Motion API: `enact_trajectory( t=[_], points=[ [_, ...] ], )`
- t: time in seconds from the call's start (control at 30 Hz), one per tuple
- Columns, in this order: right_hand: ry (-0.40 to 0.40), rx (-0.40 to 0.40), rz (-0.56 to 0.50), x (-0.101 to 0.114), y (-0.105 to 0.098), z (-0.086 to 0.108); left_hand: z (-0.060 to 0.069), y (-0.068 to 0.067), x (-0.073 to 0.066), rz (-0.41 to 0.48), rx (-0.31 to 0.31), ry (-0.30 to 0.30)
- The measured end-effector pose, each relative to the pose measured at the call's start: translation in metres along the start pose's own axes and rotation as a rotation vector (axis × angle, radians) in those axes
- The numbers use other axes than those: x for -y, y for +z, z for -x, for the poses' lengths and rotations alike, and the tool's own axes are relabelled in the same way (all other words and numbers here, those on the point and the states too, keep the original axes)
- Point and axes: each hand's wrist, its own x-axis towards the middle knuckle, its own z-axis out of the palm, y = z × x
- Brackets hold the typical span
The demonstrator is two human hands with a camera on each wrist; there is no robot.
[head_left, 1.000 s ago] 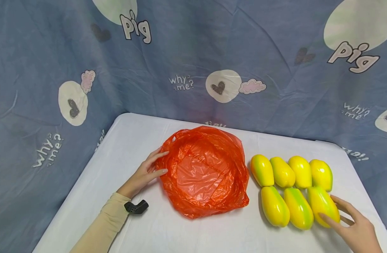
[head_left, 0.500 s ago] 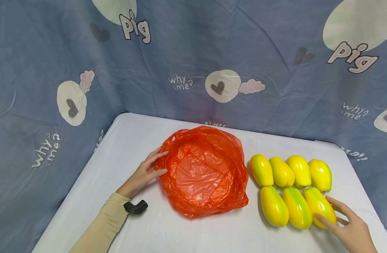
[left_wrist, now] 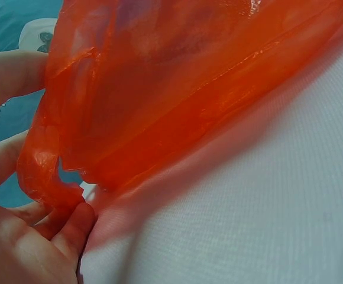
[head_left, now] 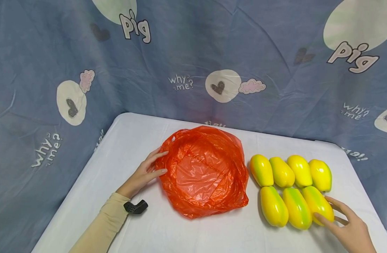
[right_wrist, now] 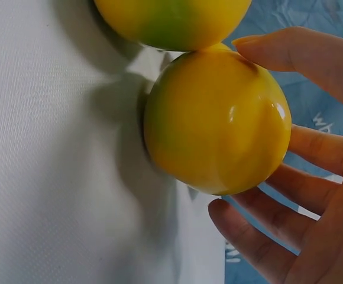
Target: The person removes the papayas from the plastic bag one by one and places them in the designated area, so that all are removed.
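An orange-red plastic bag [head_left: 206,172] stands spread open on the table, its rim rolled outward. At its left side my left hand [head_left: 146,172] holds the rim, thumb and index finger spread; in the left wrist view the lower fingers curl at the bag's handle loop [left_wrist: 38,171]. Several glossy yellow-green mangoes lie at right in two rows. The rightmost front mango [head_left: 318,203] is in my right hand [head_left: 351,225], thumb on the near side and fingers round the far side. In the right wrist view this mango [right_wrist: 219,124] touches its neighbour [right_wrist: 174,21].
A white cloth covers the table [head_left: 225,232]. A patterned blue curtain [head_left: 180,52] hangs behind and at the sides. The back row of mangoes [head_left: 299,171] sits close against the front row. A black device [head_left: 135,207] is on my left wrist.
My right hand has moved slightly left, sliding the rightmost front mango up against the middle one. The left hand and the bag stay where they were.
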Motion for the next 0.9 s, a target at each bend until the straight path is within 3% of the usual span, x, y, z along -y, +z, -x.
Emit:
enact_trajectory(
  t=[0.2,0.47,0.67,0.8,0.9],
  points=[
    [-0.048,-0.063,-0.020,0.005,0.005,0.001,-0.001,0.000,0.000,-0.005,0.002,0.009],
    [-0.159,-0.208,-0.068,0.013,0.010,0.003,-0.002,0.000,0.001,-0.019,0.001,0.009],
    [-0.219,-0.244,-0.080,0.025,0.016,0.004,0.001,-0.002,-0.001,-0.031,-0.020,0.029],
    [-0.274,-0.267,-0.063,0.039,0.019,0.005,0.004,-0.004,-0.006,-0.089,-0.046,0.060],
    [-0.327,-0.259,-0.060,0.052,0.019,0.003,0.007,-0.007,-0.014,-0.193,-0.082,0.078]
  ],
)
